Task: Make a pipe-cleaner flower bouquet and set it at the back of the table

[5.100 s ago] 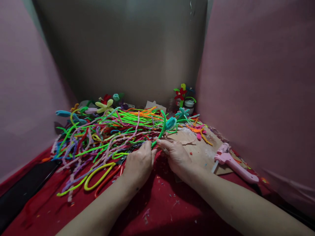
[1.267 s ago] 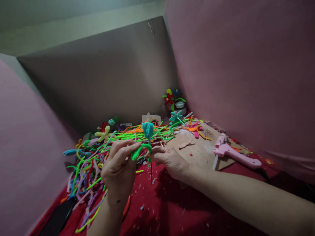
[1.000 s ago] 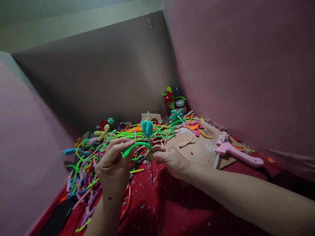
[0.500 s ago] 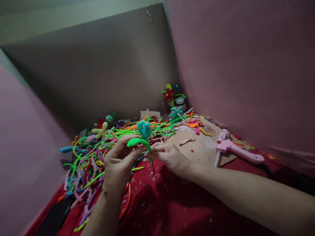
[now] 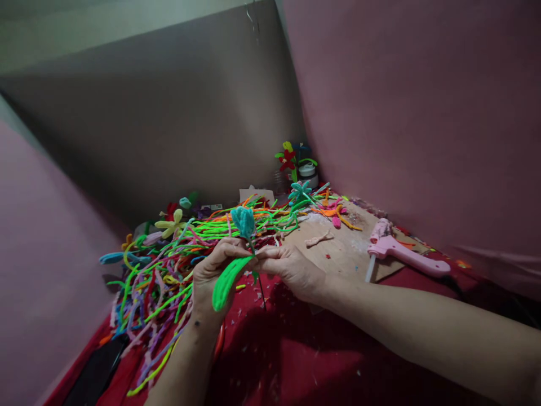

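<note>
A blue pipe-cleaner flower (image 5: 243, 221) stands upright on a thin dark stem (image 5: 262, 293) in the middle of the head view. My right hand (image 5: 296, 270) pinches the stem below the bloom, thumb and fingertips together. From the other side, my left hand (image 5: 213, 276) closes its fingers around the same spot, close to my right fingertips. A bright green pipe-cleaner leaf (image 5: 228, 285) leaves the stem there and hangs down and left across my left palm, hiding part of it. A short green end shows under my right fingertips.
Loose pipe cleaners (image 5: 156, 304) heap on the left. A pink glue gun (image 5: 393, 251) rests on a board (image 5: 350, 254) at right. Finished flowers (image 5: 287, 159) and a white-lidded jar (image 5: 307, 173) stand at the back. A black phone-like slab (image 5: 95, 369) lies front left on red cloth.
The green leaf has swung from arching over my left fingers to hanging down across my palm. My left hand has shifted slightly right, while my right hand keeps its pinch.
</note>
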Available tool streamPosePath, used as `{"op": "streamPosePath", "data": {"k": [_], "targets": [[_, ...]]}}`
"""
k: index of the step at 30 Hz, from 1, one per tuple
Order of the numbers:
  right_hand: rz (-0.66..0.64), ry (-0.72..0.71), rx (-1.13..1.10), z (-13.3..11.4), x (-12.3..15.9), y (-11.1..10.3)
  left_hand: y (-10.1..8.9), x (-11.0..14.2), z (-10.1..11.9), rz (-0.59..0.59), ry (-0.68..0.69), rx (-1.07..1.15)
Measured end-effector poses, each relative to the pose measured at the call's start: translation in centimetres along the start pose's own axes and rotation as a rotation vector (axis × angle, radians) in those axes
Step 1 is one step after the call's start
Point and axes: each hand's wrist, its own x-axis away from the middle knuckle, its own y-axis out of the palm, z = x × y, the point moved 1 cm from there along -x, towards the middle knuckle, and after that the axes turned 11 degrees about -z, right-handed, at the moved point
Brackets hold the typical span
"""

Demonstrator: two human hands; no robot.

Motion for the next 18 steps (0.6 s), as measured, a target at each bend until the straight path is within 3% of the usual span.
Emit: {"op": "streamPosePath", "data": {"k": [7,12,16,18], "targets": [[-0.049,-0.087,-0.028,0.1,-0.2,0.0,0.5,-0.2,0.2,0.061,-0.165,0.113],[0.088,-0.063,-0.067,-0.3,-0.4,-0.3,0.5,-0.2,0.3,0.087,-0.334,0.294],[0.19,-0.111,-0.156,-0.7,-0.5,-0.7,1.0,-0.3,0.0,0.064,-0.396,0.22],[0.262,-0.066,-0.186,-0.5,-0.6,-0.9,1.6,-0.3,-0.2,0.027,-0.449,0.169]]}}
